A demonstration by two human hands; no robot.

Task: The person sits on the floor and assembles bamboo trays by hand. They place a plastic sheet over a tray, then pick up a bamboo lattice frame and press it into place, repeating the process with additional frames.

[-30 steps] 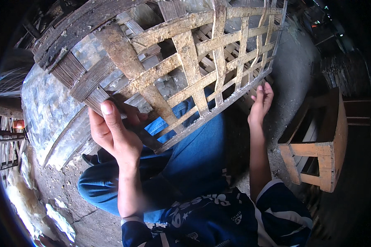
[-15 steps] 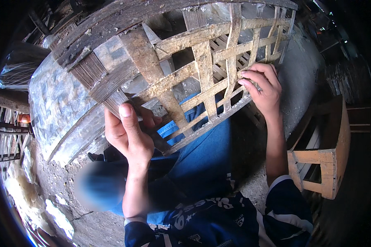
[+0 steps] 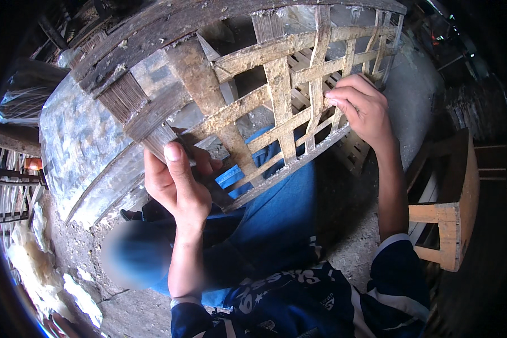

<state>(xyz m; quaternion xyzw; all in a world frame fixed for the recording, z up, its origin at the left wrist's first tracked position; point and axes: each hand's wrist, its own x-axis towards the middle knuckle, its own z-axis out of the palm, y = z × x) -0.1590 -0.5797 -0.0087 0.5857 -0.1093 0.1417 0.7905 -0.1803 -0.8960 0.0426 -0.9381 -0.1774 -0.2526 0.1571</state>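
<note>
An old open-weave bamboo lattice (image 3: pixel 279 93) with a dark, weathered wooden rim (image 3: pixel 152 25) slants across the view above my lap. Pale flecks cling to its rim and strips. My left hand (image 3: pixel 180 183) grips its lower left corner, thumb on top and the other fingers partly hidden behind the frame. Toward the right side of the weave, my right hand (image 3: pixel 366 110) is closed in a pinch, thumb and index finger at a thin bamboo strip beside an upright slat. Its other fingers curl above the lattice.
My blue-jeaned leg (image 3: pixel 281 197) lies under the lattice. A wooden stool (image 3: pixel 450 217) stands at the right. A large pale, patchy, rounded object (image 3: pixel 84 135) fills the left, with whitish plastic scraps (image 3: pixel 31 256) on the floor nearby.
My right hand has shifted slightly up and to the right, its wrist and forearm swinging outward, fingertips still at the weave. My left hand and the lattice have barely moved.
</note>
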